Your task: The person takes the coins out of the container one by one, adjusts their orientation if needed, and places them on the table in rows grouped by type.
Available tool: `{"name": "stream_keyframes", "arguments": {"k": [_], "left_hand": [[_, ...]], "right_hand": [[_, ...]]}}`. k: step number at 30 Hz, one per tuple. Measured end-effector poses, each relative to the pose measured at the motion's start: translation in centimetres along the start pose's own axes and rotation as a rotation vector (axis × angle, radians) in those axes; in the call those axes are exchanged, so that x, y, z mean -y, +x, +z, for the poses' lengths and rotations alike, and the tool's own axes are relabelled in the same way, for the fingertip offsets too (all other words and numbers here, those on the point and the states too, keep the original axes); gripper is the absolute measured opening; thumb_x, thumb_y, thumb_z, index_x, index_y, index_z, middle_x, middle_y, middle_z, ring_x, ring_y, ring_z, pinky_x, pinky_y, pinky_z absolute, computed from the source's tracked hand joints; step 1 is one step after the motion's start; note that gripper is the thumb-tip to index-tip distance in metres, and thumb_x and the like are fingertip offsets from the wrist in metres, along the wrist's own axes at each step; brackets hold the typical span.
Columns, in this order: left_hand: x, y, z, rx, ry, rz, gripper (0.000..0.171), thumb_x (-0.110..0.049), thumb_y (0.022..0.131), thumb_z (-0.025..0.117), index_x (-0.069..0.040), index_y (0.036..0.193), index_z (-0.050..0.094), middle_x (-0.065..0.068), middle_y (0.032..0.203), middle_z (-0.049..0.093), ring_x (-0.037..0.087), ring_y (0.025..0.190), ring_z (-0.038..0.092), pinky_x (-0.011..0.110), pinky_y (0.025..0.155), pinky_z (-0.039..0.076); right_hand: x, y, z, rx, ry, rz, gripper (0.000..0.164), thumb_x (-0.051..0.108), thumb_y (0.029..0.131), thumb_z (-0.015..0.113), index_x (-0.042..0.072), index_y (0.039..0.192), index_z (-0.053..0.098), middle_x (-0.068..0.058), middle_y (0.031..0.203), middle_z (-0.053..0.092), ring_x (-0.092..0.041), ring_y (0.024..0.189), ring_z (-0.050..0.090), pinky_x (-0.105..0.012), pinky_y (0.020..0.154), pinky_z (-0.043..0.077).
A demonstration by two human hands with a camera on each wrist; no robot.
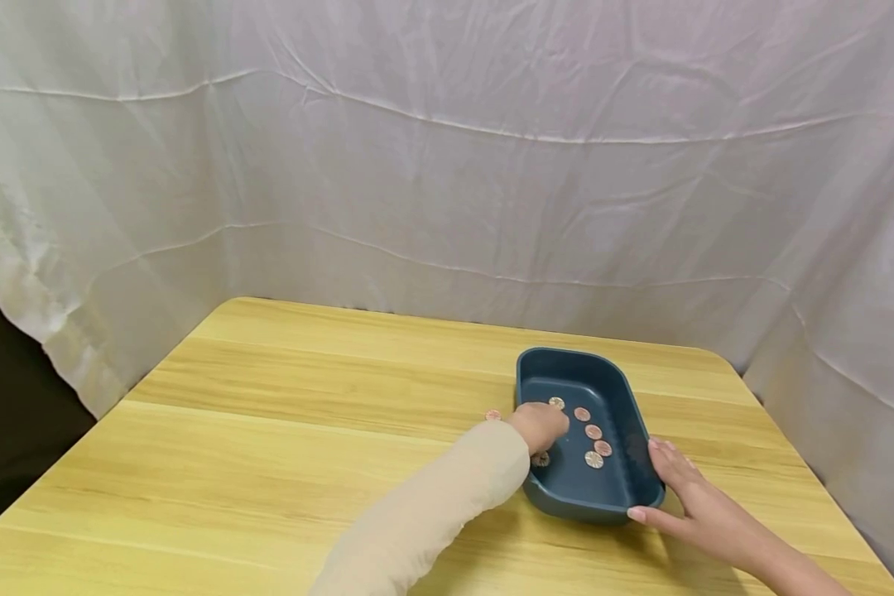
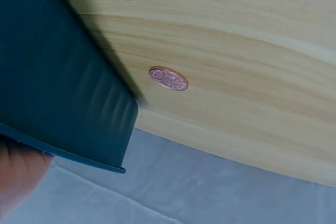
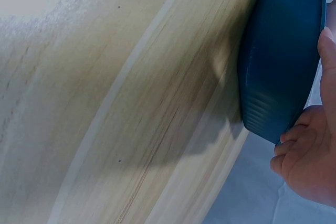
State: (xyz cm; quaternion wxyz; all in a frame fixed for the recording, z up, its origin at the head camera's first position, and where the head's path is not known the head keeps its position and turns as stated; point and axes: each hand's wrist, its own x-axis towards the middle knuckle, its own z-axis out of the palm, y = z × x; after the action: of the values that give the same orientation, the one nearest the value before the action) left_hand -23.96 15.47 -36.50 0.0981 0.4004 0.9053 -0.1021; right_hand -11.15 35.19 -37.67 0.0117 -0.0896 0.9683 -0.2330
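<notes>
Can read no words or numbers. Can see stamping on coins (image 1: 593,431) inside and beside the tray (image 1: 566,478), too small to decipher.

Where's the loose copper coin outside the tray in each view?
Head: coin right of centre, just left of the tray.
Left wrist: coin near centre, slightly high, right of the tray.
Right wrist: coin not in it.
Shared landmark: the tray, at the upper right in the right wrist view.

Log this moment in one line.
left hand: inside blue tray | right hand: holds tray corner | coins: several inside, one on table
</notes>
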Motion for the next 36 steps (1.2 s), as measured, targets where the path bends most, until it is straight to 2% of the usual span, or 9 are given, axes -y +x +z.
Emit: {"name": "stream_keyframes", "arguments": {"k": [4, 8, 11, 14, 18, 21, 26, 33, 36], "left_hand": [[0.1, 0.0, -0.1, 0.024, -0.049, 0.001, 0.014, -0.015, 0.084, 0.069, -0.019, 0.097, 0.068, -0.007, 0.095, 0.065, 0.007, 0.074, 0.051, 0.018, 0.064, 0.041], [0.5, 0.2, -0.2, -0.017, -0.141, 0.03, 0.009, -0.017, 0.079, 0.074, -0.016, 0.074, 0.067, -0.007, 0.08, 0.059, 0.006, 0.068, 0.047, 0.016, 0.056, 0.038], [1.2, 0.1, -0.3, -0.082, -0.244, 0.1, 0.026, -0.011, 0.083, 0.068, -0.014, 0.058, 0.058, -0.006, 0.062, 0.048, 0.006, 0.057, 0.042, 0.015, 0.049, 0.033], [2.1, -0.4, -0.5, -0.168, -0.325, 0.159, 0.026, -0.009, 0.085, 0.065, -0.013, 0.059, 0.062, -0.008, 0.053, 0.047, 0.003, 0.05, 0.04, 0.012, 0.049, 0.03], [3.1, -1.3, -0.7, -0.295, -0.466, 0.178, 0.018, -0.013, 0.087, 0.064, -0.01, 0.07, 0.069, -0.006, 0.059, 0.057, 0.0, 0.05, 0.043, 0.009, 0.05, 0.034], [3.7, -2.1, -0.8, -0.364, -0.649, 0.177, 0.017, -0.015, 0.086, 0.066, -0.006, 0.073, 0.07, 0.001, 0.066, 0.064, 0.001, 0.049, 0.044, 0.009, 0.05, 0.036], [5.0, -3.6, -0.6, -0.447, -0.925, 0.132, 0.014, -0.012, 0.084, 0.067, 0.0, 0.077, 0.07, 0.01, 0.074, 0.068, 0.002, 0.052, 0.043, 0.012, 0.052, 0.035], [7.5, -5.3, 0.1, -0.575, -1.111, -0.029, 0.014, -0.012, 0.084, 0.067, 0.0, 0.078, 0.07, 0.011, 0.071, 0.066, 0.011, 0.06, 0.054, 0.014, 0.054, 0.041], [8.4, -5.7, 0.8, -0.581, -1.147, -0.105, 0.015, -0.012, 0.085, 0.067, 0.002, 0.078, 0.069, 0.014, 0.073, 0.067, 0.016, 0.062, 0.058, 0.015, 0.053, 0.04]], "right_hand": [[0.0, 0.0, 0.1, 0.0, -0.007, 0.003, 0.092, 0.04, 0.078, 0.07, -0.006, 0.143, 0.024, -0.031, 0.146, 0.023, -0.051, 0.133, 0.02, -0.068, 0.094, 0.026], [0.1, 0.0, 0.2, 0.008, -0.006, 0.011, 0.092, 0.04, 0.078, 0.07, -0.006, 0.143, 0.024, -0.031, 0.146, 0.023, -0.051, 0.133, 0.02, -0.068, 0.094, 0.026], [0.1, 0.0, 0.2, 0.01, -0.007, 0.014, 0.092, 0.04, 0.078, 0.07, -0.006, 0.143, 0.024, -0.032, 0.146, 0.023, -0.052, 0.132, 0.02, -0.068, 0.094, 0.026], [0.1, 0.0, 0.2, 0.011, -0.017, 0.016, 0.093, 0.041, 0.078, 0.07, -0.007, 0.143, 0.024, -0.032, 0.146, 0.023, -0.052, 0.132, 0.021, -0.068, 0.094, 0.026], [0.0, 0.0, 0.1, 0.01, -0.038, 0.016, 0.093, 0.042, 0.078, 0.07, -0.008, 0.142, 0.025, -0.032, 0.146, 0.024, -0.052, 0.132, 0.022, -0.068, 0.094, 0.027], [0.0, 0.1, -0.1, 0.01, -0.067, 0.013, 0.092, 0.043, 0.077, 0.07, -0.008, 0.141, 0.027, -0.031, 0.145, 0.026, -0.051, 0.131, 0.025, -0.067, 0.094, 0.028], [-0.1, 0.1, -0.1, 0.023, -0.071, 0.02, 0.093, 0.044, 0.077, 0.07, -0.007, 0.142, 0.027, -0.031, 0.146, 0.025, -0.051, 0.131, 0.025, -0.067, 0.094, 0.028], [-0.2, 0.2, -0.1, 0.024, -0.079, 0.014, 0.093, 0.044, 0.077, 0.07, -0.007, 0.142, 0.026, -0.031, 0.145, 0.026, -0.051, 0.131, 0.026, -0.066, 0.094, 0.029], [-0.3, 0.3, -0.2, 0.027, -0.075, 0.018, 0.093, 0.043, 0.077, 0.07, -0.008, 0.142, 0.026, -0.031, 0.145, 0.025, -0.051, 0.131, 0.025, -0.066, 0.093, 0.029]]}}
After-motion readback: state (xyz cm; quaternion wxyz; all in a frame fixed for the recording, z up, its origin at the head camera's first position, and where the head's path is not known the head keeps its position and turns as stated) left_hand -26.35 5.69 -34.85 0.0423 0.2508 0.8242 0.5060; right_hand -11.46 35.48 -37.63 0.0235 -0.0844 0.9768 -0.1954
